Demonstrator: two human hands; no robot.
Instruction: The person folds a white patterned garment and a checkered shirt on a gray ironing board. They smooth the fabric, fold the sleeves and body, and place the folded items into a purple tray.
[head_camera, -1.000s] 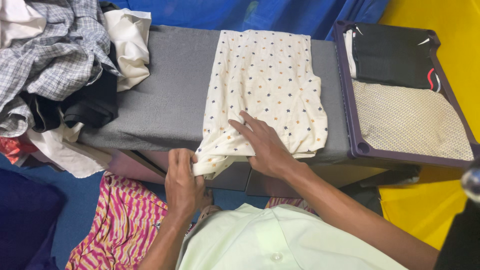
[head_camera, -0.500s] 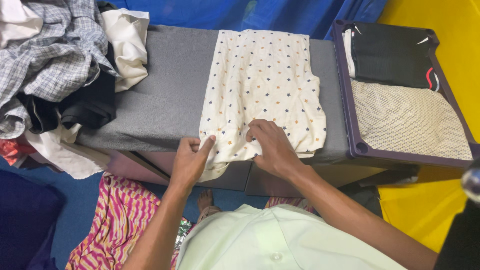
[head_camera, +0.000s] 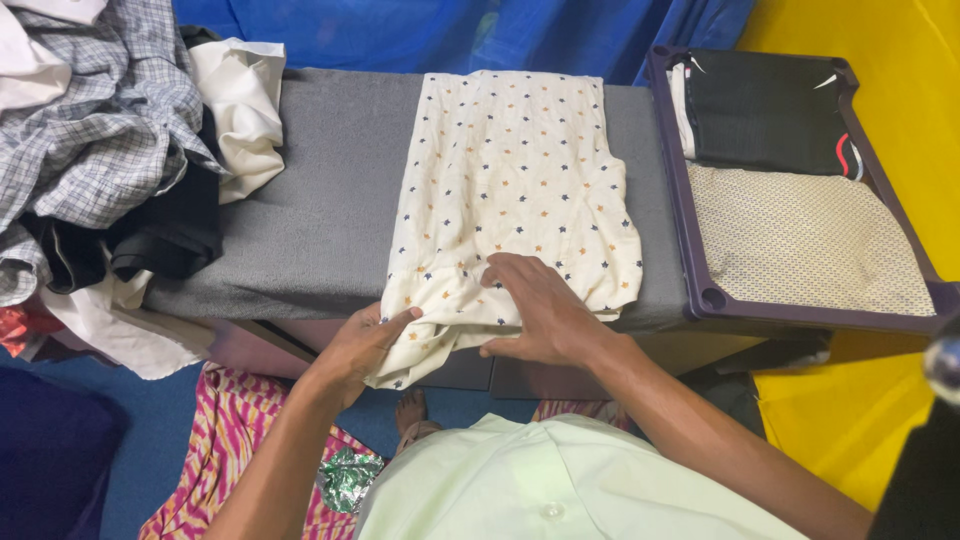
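Cream star-print cloth (head_camera: 515, 190) under right hand (head_camera: 540, 315), left hand (head_camera: 362, 340) at hem.

One view only, from a camera on the person's head. It looks steeply down and a little forward across the grey surface (head_camera: 310, 200), which crosses the frame from left to right. It sits close: the person's pale shirt (head_camera: 560, 490) fills the bottom edge and both forearms rise from it. A clothes heap (head_camera: 100, 150) lies at the left edge, a purple tray (head_camera: 800, 180) at the right, blue cloth (head_camera: 450, 30) along the top.
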